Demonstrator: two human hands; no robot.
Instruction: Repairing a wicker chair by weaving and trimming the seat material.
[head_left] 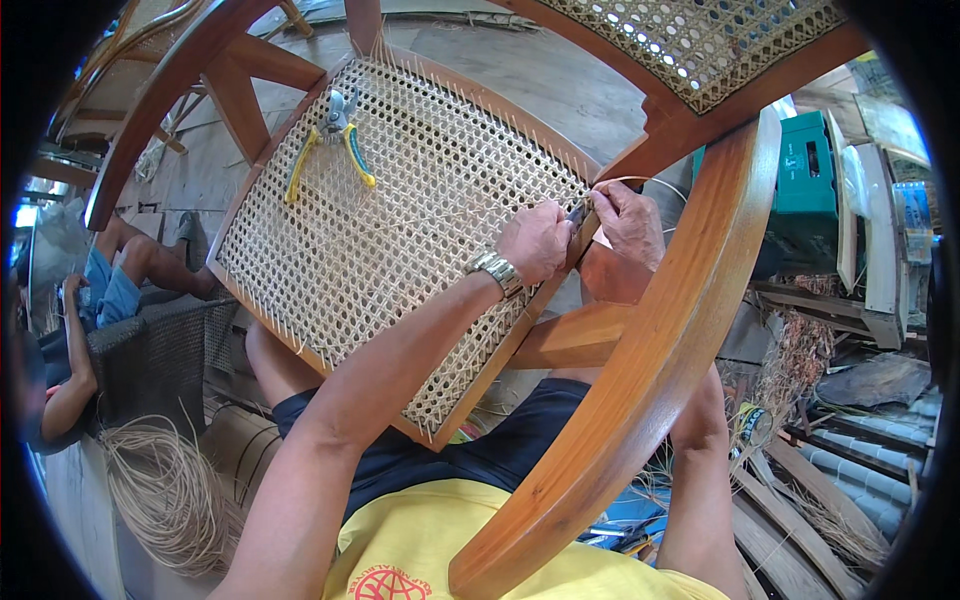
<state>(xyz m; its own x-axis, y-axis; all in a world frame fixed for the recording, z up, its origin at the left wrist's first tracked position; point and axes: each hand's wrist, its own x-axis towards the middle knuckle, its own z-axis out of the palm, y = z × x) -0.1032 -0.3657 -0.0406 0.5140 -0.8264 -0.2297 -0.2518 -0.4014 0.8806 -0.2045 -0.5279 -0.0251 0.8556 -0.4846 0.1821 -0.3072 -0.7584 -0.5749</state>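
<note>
A wooden chair frame with a woven cane seat (400,200) lies tilted before me, loose cane ends sticking up along its edges. My left hand (535,242), a metal watch on its wrist, is closed at the seat's right corner around a small dark tool (577,214), mostly hidden by the fingers. Just beside it, my right hand (628,222) pinches a thin cane strand (660,182) that loops out to the right. Pliers (333,142) with yellow and green handles rest on the weave near the far left corner.
The curved wooden armrest (640,400) crosses in front of my right forearm. Above is a cane backrest (700,45). A green crate (805,170) stands at the right. A coil of cane (165,490) lies lower left, near another person's leg (160,262).
</note>
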